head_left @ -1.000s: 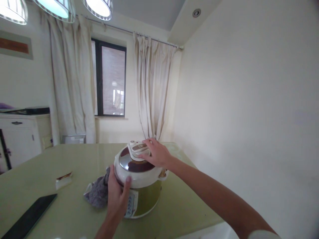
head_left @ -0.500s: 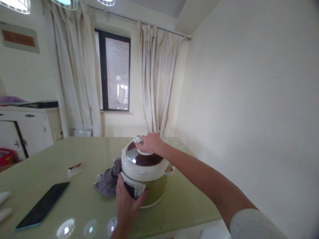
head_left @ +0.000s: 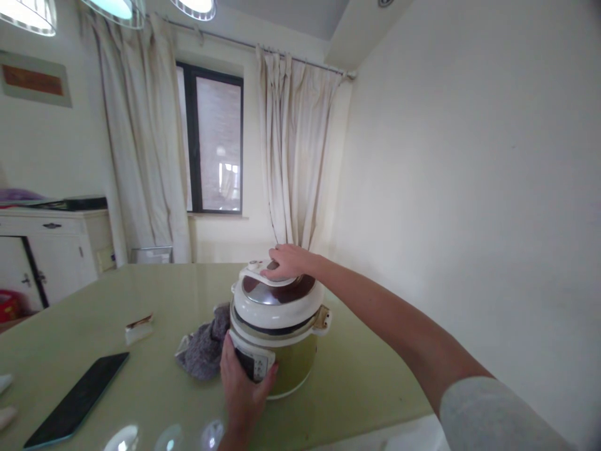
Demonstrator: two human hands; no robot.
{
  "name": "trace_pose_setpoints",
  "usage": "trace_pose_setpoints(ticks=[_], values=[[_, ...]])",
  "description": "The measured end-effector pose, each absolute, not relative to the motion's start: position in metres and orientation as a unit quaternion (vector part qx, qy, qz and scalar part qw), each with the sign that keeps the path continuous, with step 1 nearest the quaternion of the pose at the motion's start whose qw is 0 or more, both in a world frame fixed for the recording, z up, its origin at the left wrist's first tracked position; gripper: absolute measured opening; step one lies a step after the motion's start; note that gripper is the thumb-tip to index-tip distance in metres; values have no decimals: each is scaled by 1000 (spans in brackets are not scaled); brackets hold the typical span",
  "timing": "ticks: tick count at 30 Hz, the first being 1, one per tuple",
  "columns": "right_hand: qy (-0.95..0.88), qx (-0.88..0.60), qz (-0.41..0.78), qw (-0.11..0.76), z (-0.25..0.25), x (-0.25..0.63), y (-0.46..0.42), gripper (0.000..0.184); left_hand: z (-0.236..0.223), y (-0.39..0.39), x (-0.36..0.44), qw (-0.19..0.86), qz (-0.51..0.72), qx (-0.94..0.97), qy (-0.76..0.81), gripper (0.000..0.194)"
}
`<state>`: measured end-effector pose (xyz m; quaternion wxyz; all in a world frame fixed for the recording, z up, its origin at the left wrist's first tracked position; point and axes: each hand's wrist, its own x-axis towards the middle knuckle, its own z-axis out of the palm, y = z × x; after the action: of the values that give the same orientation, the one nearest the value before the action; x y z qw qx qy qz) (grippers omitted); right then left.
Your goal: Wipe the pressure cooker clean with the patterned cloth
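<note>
An electric pressure cooker (head_left: pixel 293 363) with a greenish body and white trim stands on the table. Its white lid (head_left: pixel 267 313) with a dark shiny top is raised slightly, and a dark gap shows beneath its rim. My right hand (head_left: pixel 292 260) is closed round the handle on top of the lid; some of its fingers are hidden. Low on the cooker's front, my left hand (head_left: pixel 246 388) grips the control panel (head_left: pixel 253 363), thumb on one side and fingers on the other. A grey cloth (head_left: pixel 204 347) lies crumpled against the cooker's left side.
A black phone-like slab (head_left: pixel 77 401) lies on the green table (head_left: pixel 173 291) at left, with a small white packet (head_left: pixel 139 329) beyond it. White objects (head_left: pixel 5 401) show at the left edge. A wall (head_left: pixel 469 188) rises on the right; a white cabinet (head_left: pixel 61 250) stands at far left.
My right hand has lifted the lid a little from the cooker, opening a gap at its rim. My left hand keeps its grip on the front panel. The view has tilted slightly up.
</note>
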<state>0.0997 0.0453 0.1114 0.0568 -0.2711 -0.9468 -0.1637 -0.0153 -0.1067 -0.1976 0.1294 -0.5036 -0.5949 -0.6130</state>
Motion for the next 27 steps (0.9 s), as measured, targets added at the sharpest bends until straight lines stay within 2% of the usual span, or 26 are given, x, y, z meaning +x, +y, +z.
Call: trace_pose_setpoints(ticks=[6, 11, 15, 19, 22, 24, 27], values=[[-967, -74, -239, 43, 116, 109, 64, 50, -197, -103, -18, 123, -616, -510, -588, 116], [-944, 78, -318, -35, 126, 118, 83, 41, -198, -101, -20, 125, -617, -519, -578, 117], [-931, 135, -332, -71, 121, 125, 94, 31, -200, -99, -21, 127, -614, -521, -580, 116], [-937, 117, -323, -61, 116, 129, 92, 32, -200, -99, -20, 127, -615, -522, -577, 116], [-947, 51, -311, -60, 115, 130, 77, 36, -200, -100, -20, 121, -615, -519, -581, 116], [-954, -40, -293, -39, 112, 128, 60, 41, -200, -100, -21, 112, -615, -516, -586, 117], [-940, -236, -243, 41, 104, 117, 36, 55, -199, -101, -21, 105, -613, -516, -589, 117]])
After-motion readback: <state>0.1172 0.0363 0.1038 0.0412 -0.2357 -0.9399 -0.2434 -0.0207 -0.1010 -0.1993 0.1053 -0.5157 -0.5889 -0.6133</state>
